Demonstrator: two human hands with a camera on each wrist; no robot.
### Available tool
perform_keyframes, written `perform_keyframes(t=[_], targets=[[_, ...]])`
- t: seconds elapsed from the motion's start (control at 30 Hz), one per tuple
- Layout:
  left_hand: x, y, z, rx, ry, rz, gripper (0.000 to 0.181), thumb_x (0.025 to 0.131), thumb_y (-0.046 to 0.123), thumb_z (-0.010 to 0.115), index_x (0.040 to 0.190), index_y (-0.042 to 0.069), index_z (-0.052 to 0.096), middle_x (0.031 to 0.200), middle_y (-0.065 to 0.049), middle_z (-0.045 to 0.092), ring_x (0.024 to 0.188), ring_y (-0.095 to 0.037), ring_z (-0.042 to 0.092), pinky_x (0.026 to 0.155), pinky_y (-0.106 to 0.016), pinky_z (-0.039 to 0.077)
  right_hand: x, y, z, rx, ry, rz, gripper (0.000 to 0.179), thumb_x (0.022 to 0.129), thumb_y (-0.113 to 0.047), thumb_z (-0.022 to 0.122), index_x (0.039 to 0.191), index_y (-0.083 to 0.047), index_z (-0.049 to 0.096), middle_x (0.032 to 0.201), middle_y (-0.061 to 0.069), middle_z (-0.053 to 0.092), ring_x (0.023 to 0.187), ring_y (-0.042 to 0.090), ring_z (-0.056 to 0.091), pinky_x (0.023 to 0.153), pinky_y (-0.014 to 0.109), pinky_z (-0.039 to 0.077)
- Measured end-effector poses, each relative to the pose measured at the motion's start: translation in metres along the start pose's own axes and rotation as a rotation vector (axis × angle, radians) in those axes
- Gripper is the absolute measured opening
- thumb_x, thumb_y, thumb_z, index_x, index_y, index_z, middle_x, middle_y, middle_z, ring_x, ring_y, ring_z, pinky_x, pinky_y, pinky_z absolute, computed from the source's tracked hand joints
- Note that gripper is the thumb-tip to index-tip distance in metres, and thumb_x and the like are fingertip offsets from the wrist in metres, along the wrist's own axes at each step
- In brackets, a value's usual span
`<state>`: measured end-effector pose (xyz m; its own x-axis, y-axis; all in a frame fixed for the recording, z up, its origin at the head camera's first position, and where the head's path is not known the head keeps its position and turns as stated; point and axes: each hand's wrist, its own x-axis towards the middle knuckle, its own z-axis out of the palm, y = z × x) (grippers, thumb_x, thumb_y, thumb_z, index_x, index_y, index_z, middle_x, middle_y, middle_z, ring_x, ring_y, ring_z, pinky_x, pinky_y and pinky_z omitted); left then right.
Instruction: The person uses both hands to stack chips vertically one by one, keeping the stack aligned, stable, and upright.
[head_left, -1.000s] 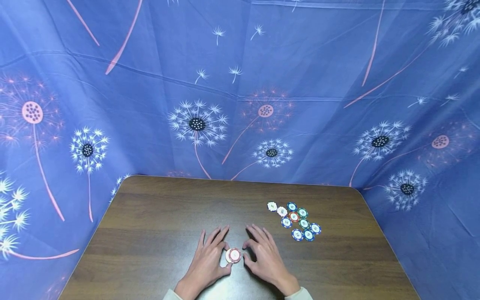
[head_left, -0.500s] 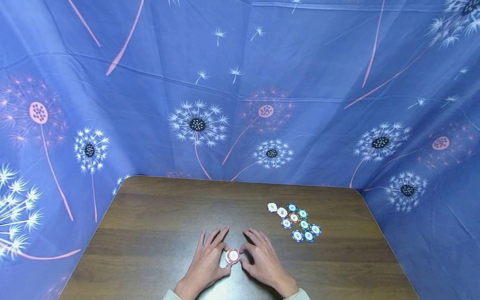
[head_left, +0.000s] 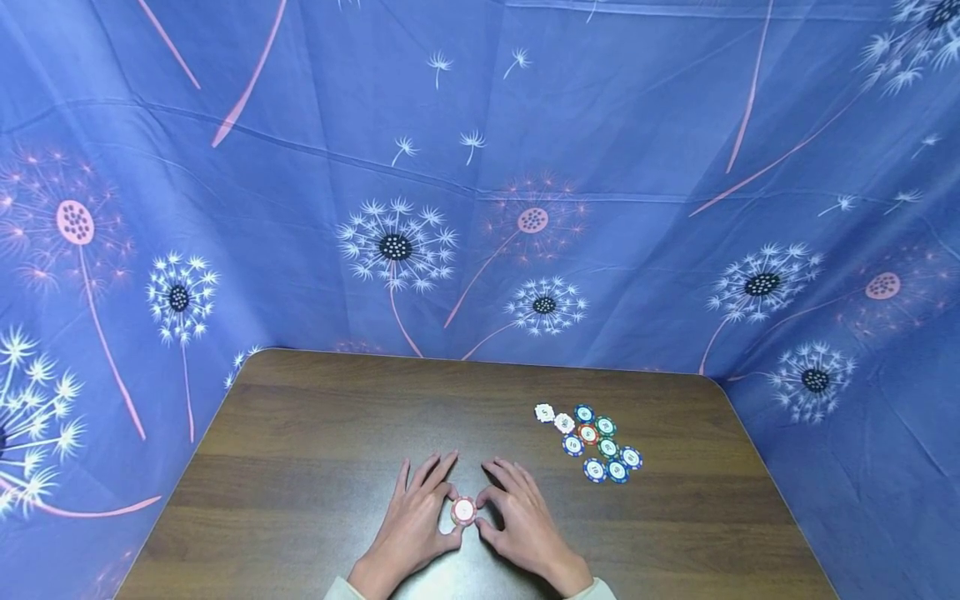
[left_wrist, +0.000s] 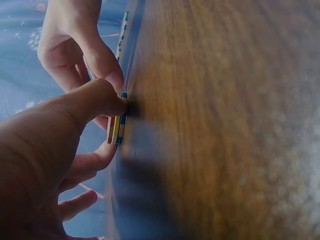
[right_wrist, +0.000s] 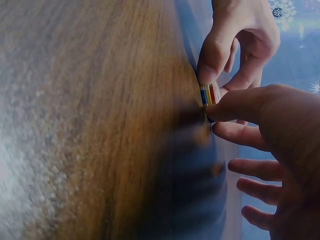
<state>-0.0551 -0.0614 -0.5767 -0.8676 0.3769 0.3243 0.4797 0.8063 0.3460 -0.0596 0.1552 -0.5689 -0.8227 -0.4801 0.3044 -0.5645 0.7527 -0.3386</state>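
- Blue dandelion-print cloth (head_left: pixel 225 208) hanging behind and to both sides of a dark wooden table (head_left: pixel 315 433).
- Left hand (head_left: pixel 412 525) lying low on the table near its front edge, fingers (head_left: pixel 423 477) stretched forward and slightly apart, thumb pressed against the left rim of a small stack of chips (head_left: pixel 464 510).
- In the left wrist view, thumb tip (left_wrist: pixel 107 100) right on the stack's edge (left_wrist: pixel 119 125), with yellow, blue and orange layers showing.
- Stack of chips sitting flat on the table between the two hands, red-and-white chip on top, pinched from both sides.
- Right hand (head_left: pixel 525 529) mirroring the left, fingers extended and loosely parted, thumb and forefinger touching the stack's right rim.
- In the right wrist view, thumb (right_wrist: pixel 235 105) pushed against the striped edge of the stack (right_wrist: pixel 210 94), opposite hand's fingertip (right_wrist: pixel 209 70) on its far side.
- Further right and a little back, a loose cluster of chips (head_left: pixel 592 442) lying flat, in white, blue, green and red, well apart from the hands.
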Motion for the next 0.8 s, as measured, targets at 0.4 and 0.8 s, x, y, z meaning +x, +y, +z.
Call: perform_keyframes(t=[0.4, 0.8], targets=[[0.001, 0.001, -0.001, 0.001, -0.019, -0.001, 0.033, 0.069, 0.036, 0.089, 0.089, 0.02, 0.069, 0.16, -0.007, 0.055, 0.145, -0.037, 0.052, 0.117, -0.074, 0.034, -0.002, 0.001, 0.001, 0.013, 0.082, -0.034, 0.027, 0.073, -0.021, 0.091, 0.093, -0.018, 0.073, 0.139, 0.02, 0.068, 0.134, 0.044, 0.059, 0.112, 0.067, 0.044], [-0.001, 0.0, 0.001, -0.015, 0.008, 0.0, 0.033, 0.067, 0.035, 0.09, 0.088, 0.02, 0.069, 0.159, -0.007, 0.056, 0.145, -0.038, 0.052, 0.116, -0.076, 0.034, -0.028, 0.016, -0.003, 0.009, 0.195, 0.053, 0.032, 0.069, -0.013, 0.092, 0.094, -0.017, 0.072, 0.135, 0.019, 0.069, 0.129, 0.044, 0.062, 0.107, 0.065, 0.046]])
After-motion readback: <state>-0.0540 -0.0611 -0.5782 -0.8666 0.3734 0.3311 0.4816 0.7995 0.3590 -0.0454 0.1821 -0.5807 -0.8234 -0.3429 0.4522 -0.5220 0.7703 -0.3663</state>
